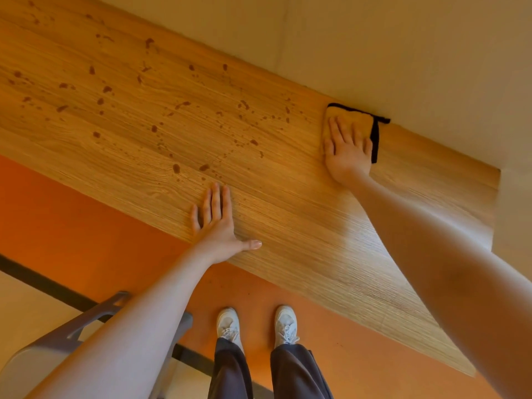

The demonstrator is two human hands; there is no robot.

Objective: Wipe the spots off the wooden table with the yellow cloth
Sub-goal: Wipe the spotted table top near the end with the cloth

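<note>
- Brown splatter spots (178, 105) cover the long wooden table (302, 214), all lying left of the yellow black-edged cloth (349, 118).
- left hand (214, 223) rests flat, fingers straight, on the near edge, closer to the spots.
- right hand (347, 152) presses the cloth flat, fingers spread, at the far edge by the wall; so I'd guess the sweep goes leftward along the table's length.

Plain cream wall (403, 38) runs along the far side, warm yellowish light. Orange floor (72, 220) below, with a dark strip (43, 283) crossing it and a paler floor area (28, 306) beyond. Grey chair (57, 349) at lower left.
</note>
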